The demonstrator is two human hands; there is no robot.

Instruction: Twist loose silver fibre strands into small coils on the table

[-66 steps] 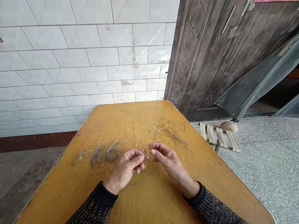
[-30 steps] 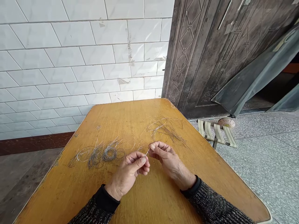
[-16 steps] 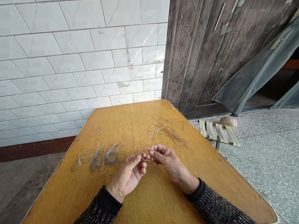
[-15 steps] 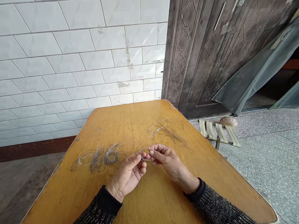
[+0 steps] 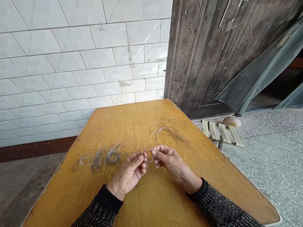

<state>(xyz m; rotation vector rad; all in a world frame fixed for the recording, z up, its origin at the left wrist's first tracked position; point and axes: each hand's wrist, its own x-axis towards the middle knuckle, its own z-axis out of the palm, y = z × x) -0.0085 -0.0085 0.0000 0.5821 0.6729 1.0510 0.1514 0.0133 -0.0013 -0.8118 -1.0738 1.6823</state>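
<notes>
Between my hands is a thin metal wire (image 5: 149, 161) bent into a small loop. My left hand (image 5: 130, 171) pinches one side of it between thumb and forefinger, the other fingers curled. The opposite side is gripped by the thumb and forefinger of my right hand (image 5: 169, 160). Left of my left hand, several coiled wires (image 5: 113, 156) lie bunched on the wooden table (image 5: 156, 201). Beyond my right hand is a loose spread of straighter wires (image 5: 168, 130). The wire's ends are too fine to make out at the fingertips.
A white tiled wall (image 5: 78, 60) stands behind the table, with a dark carved door (image 5: 196, 63) to its right. Beside the table's right edge is a folding stool (image 5: 222, 134) with striped straps. A grey curtain (image 5: 258, 75) hangs at the doorway.
My hands have drawn slightly apart, and more of the wire loop shows between them. The fingers of my left hand have closed in a little. The wires on the table lie as before.
</notes>
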